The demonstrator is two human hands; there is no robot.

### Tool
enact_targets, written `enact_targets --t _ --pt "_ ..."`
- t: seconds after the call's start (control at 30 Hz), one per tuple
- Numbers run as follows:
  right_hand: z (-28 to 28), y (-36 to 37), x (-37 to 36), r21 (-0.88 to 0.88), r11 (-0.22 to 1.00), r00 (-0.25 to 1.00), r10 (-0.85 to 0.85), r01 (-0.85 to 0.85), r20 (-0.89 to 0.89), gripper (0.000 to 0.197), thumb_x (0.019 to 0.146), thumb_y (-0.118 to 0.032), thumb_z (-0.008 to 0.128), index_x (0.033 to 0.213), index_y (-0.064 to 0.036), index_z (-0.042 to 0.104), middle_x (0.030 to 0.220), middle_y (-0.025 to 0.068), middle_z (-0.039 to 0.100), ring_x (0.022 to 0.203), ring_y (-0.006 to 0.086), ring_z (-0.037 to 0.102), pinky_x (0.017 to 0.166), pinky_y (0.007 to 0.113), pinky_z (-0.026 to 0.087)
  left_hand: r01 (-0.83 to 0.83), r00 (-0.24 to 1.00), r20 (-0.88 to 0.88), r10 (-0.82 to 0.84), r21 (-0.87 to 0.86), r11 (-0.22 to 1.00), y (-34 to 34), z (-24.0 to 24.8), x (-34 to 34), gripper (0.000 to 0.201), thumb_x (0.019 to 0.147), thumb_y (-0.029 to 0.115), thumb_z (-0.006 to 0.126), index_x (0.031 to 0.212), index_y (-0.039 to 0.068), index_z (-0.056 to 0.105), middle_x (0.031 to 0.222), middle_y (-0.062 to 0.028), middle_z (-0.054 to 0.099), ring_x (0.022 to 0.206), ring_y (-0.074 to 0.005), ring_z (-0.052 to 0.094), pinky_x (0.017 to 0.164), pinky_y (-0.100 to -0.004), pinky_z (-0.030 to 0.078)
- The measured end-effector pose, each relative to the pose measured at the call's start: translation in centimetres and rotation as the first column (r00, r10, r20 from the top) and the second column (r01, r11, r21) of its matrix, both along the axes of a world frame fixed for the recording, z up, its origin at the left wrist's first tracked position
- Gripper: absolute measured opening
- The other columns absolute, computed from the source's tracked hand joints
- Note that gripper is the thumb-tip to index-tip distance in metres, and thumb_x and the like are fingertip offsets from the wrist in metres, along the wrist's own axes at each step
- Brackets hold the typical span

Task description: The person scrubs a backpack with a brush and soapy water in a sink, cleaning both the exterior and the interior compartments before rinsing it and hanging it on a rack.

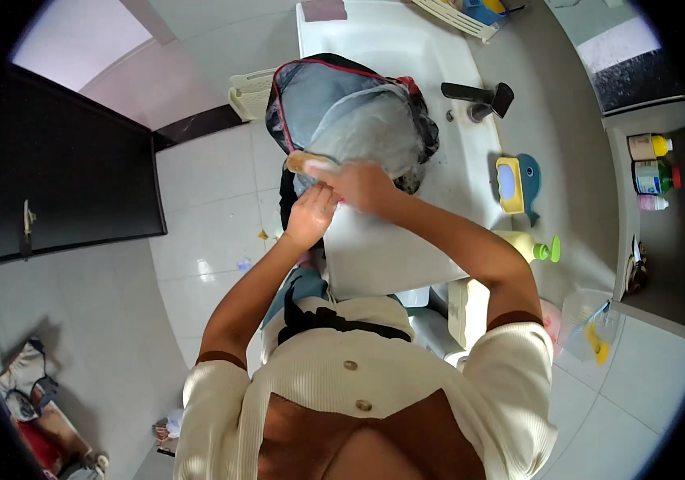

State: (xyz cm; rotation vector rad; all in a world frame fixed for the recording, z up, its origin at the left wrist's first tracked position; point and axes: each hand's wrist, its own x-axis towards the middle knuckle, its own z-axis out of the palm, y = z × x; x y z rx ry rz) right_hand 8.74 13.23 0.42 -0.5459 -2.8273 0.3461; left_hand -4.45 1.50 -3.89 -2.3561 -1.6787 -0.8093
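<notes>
A black bag or cover point(310, 96) with red piping and a pale grey-blue lining lies spread over the left side of the white sink point(378, 260). Its surface looks wet. My right hand point(366, 188), slightly blurred, is closed round a wooden scrubbing brush point(301, 161) that rests against the near edge of the fabric. The brush's bristles are hidden. Close below, my left hand point(313, 214) pinches the near edge of the bag, and dark cloth hangs down beside it. The hands are almost touching.
Right of the bag a black faucet point(482, 100) rises from the sink's rim. A yellow soap dish point(510, 186) on a blue whale-shaped base and a pale pump bottle point(522, 244) stand along the right ledge. Several bottles point(650, 148) sit in the wall niche.
</notes>
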Motion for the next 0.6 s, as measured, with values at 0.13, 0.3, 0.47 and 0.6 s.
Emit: enact_targets --t 0.13,0.3,0.47,0.6 --pt "2.4 3.5 1.0 -0.145 0.926 0.934 -0.331 0.349 0.134 0.048 0.086 -0.028 0.053 0.133 -0.0362 0.042 0.077 0.0136 0.063 0.071 0.0327 0.064 0.065 0.044 0.052 -0.032 0.999 -0.012 0.032 0.045 0.998 0.2 1.2 0.4 0.035 0.073 0.007 0.060 0.107 -0.003 0.057 0.099 -0.0147 0.059 0.087 -0.0269 0.059 0.075 -0.0335 0.051" --pt "0.6 -0.9 -0.1 0.077 0.996 0.996 -0.047 0.053 -0.071 0.054 0.079 -0.022 0.059 0.130 -0.0295 0.045 0.069 0.0105 0.062 0.063 0.0288 0.064 0.056 0.040 0.051 0.000 1.000 -0.013 0.001 0.047 0.999 0.3 0.4 0.0 0.035 0.073 0.006 0.060 0.106 -0.004 0.058 0.101 -0.0147 0.059 0.085 -0.0258 0.059 0.073 -0.0325 0.051" --pt "2.8 2.2 -0.8 -0.038 0.974 0.950 -0.207 0.221 0.232 0.054 0.079 -0.026 0.061 0.131 -0.0314 0.046 0.076 0.0129 0.064 0.069 0.0313 0.065 0.064 0.042 0.052 0.004 0.999 -0.036 -0.002 0.066 0.998 1.0 1.4 -0.1 0.032 0.072 0.007 0.061 0.102 -0.003 0.060 0.098 -0.0134 0.060 0.082 -0.0243 0.058 0.070 -0.0312 0.051" --pt "1.6 -0.3 -0.7 0.069 0.998 0.989 -0.003 -0.007 0.147 0.056 0.077 -0.022 0.064 0.130 -0.0217 0.045 0.072 0.0117 0.064 0.063 0.0283 0.064 0.059 0.041 0.050 0.024 0.999 -0.035 -0.023 0.022 0.999 0.4 0.0 -0.3 0.032 0.071 0.006 0.062 0.102 -0.002 0.060 0.094 -0.0105 0.060 0.082 -0.0228 0.058 0.068 -0.0313 0.051"
